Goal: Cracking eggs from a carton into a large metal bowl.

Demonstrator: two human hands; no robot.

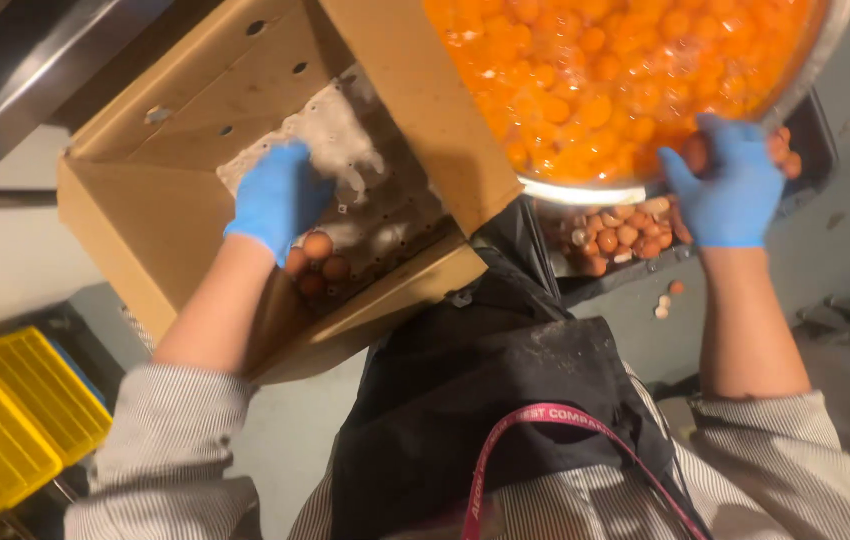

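Fingers of the left hand (280,195) curl over brown eggs (317,262) inside the cardboard box (145,210); right-hand fingers (735,180) clamp a shell beside the yolk bowl (585,190). A loose grip could crack eggs or drop shell into yolks.

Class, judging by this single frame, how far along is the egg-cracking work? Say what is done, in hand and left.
Done: the metal bowl is nearly brimming with yolks, and broken shells fill the dark tray. In hand: the left hand reaches into the cardboard box; the right hand is at the bowl's rim. Left: only a few brown eggs show in the box.
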